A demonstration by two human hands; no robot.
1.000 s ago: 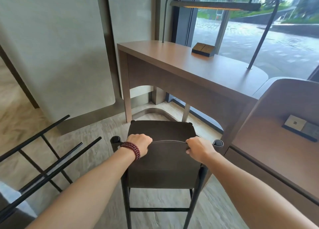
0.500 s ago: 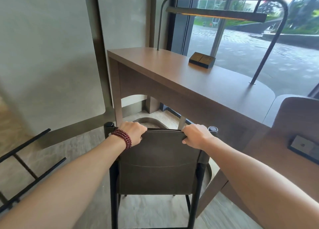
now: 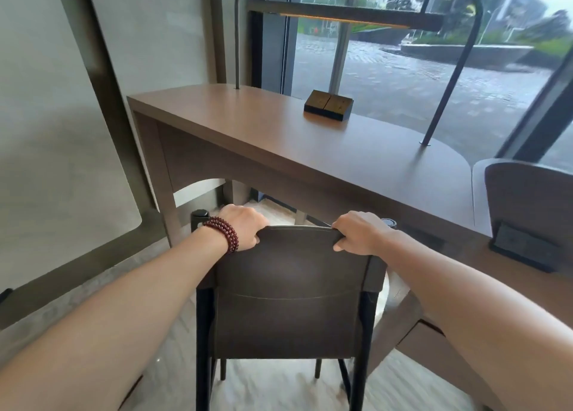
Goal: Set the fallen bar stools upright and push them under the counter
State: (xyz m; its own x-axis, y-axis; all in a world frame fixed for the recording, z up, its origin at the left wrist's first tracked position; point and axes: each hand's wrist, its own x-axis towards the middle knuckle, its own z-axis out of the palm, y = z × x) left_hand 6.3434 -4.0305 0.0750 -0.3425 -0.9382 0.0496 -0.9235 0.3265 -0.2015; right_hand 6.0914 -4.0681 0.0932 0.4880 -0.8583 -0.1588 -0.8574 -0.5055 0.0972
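A dark brown bar stool (image 3: 288,289) with black legs stands upright in front of me, its backrest facing me. My left hand (image 3: 243,226), with a red bead bracelet at the wrist, grips the backrest's top edge on the left. My right hand (image 3: 359,235) grips the same edge on the right. The stool's seat is hidden behind the backrest, close to or under the front edge of the brown wooden counter (image 3: 279,138).
A black socket box (image 3: 328,104) and an arched metal lamp (image 3: 347,17) sit on the counter. A second lower desk (image 3: 527,286) with a socket box joins on the right. A grey wall panel (image 3: 62,131) stands left, with a window behind the counter.
The stool and both hands have moved forward toward the counter, and the seat has gone out of sight. The fallen stool's black legs at the left have left the view.
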